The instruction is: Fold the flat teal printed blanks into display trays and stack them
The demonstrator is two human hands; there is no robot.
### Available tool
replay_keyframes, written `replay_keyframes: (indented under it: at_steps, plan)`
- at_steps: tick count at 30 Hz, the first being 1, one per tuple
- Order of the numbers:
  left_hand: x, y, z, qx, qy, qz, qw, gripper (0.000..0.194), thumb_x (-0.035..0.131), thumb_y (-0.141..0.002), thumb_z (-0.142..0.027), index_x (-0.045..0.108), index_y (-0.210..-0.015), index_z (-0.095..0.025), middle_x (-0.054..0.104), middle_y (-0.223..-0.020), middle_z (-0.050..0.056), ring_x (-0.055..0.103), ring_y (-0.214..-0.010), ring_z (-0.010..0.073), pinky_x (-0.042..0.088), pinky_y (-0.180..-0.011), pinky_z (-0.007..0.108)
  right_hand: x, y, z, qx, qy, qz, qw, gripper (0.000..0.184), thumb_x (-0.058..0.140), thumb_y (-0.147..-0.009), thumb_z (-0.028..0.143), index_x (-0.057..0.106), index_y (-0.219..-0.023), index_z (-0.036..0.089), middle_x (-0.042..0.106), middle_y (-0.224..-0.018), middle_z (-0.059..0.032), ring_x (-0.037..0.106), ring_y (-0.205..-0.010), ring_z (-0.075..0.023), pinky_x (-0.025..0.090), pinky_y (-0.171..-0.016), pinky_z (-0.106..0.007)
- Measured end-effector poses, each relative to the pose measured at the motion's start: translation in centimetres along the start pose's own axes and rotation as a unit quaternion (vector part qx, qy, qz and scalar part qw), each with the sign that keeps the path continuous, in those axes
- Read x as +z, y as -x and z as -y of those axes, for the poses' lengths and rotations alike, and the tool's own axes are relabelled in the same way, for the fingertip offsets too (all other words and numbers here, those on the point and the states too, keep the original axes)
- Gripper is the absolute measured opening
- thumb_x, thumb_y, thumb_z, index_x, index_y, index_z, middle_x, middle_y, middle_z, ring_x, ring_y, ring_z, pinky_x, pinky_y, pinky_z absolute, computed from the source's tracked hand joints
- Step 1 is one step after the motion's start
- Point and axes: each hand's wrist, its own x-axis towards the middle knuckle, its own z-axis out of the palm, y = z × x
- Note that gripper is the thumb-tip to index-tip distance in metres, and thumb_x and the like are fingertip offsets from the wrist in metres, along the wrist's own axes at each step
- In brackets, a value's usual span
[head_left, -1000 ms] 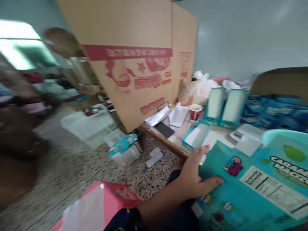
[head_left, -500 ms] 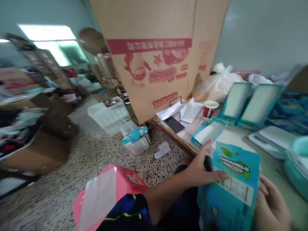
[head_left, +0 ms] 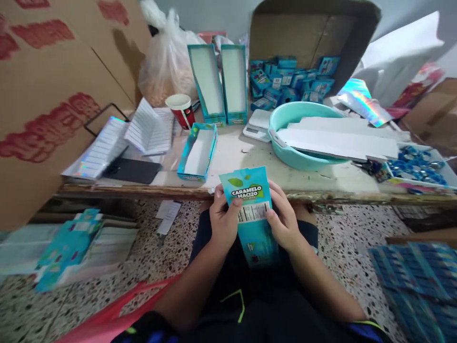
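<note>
Both hands hold a blue printed carton (head_left: 254,233) marked "Caramelo Macizo", over my lap just in front of the table edge. My left hand (head_left: 224,221) grips its left side, thumb on the printed face. On the right side, my right hand (head_left: 284,219) has its thumb by the white label, with fingers behind the carton. The hidden fingertips cannot be seen. On the table beyond lies an open blue tray box (head_left: 199,151) with a white inside. Two more such boxes, a left one (head_left: 207,78) and a right one (head_left: 234,81), stand upright behind it.
A turquoise basin (head_left: 303,159) bears white card sheets, with a white scale (head_left: 257,125) beside it. Behind is a cardboard box (head_left: 285,33) of small blue packs. A paper cup (head_left: 181,112), notebook (head_left: 150,128) and dark phone (head_left: 133,170) lie left. Flat cartons (head_left: 67,245) are stacked low left.
My view has swung right, from the floor and large cardboard box to the table. Both hands still hold the blue carton, now over my lap in the middle of the view.
</note>
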Motion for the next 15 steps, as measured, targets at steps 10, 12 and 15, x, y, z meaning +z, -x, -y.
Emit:
replay_keyframes:
  at_steps: [10, 12, 15]
  plan:
    - [1.2, 0.6, -2.9, -0.230, 0.206, 0.076, 0.948, 0.051, 0.089, -0.063, -0.059, 0.073, -0.089, -0.018, 0.075, -0.077, 0.002, 0.075, -0.091, 0.0270, 0.060, -0.089, 0.041, -1.1, -2.4, 3.9, -0.004, 0.037, -0.002, 0.999, 0.029, 0.048, -0.104, 0.032, 0.056, -0.077, 0.023, 0.062, -0.083, -0.0022, 0.064, -0.100, -0.0228, 0.041, -0.110, -0.049]
    - [1.1, 0.5, -3.4, -0.239, 0.196, 0.066, 0.949, 0.051, 0.087, -0.066, -0.059, 0.071, -0.090, -0.017, 0.076, -0.082, 0.004, 0.075, -0.094, 0.0277, 0.060, -0.090, 0.041, -1.0, -3.2, 4.6, -0.010, 0.057, 0.006, 0.998, 0.031, 0.050, -0.102, 0.028, 0.052, -0.072, 0.023, 0.056, -0.075, 0.0002, 0.063, -0.093, -0.0211, 0.035, -0.113, -0.051]
    - [0.8, 0.0, -3.9, -0.242, 0.175, 0.018, 0.954, 0.045, 0.085, -0.072, -0.051, 0.067, -0.097, -0.018, 0.076, -0.095, 0.005, 0.074, -0.099, 0.0253, 0.058, -0.091, 0.038, -0.3, -4.0, 4.8, 0.019, 0.047, 0.020, 0.999, 0.038, 0.051, -0.101, 0.029, 0.044, -0.064, 0.022, 0.049, -0.069, 0.0021, 0.056, -0.075, -0.0171, 0.046, -0.097, -0.042]
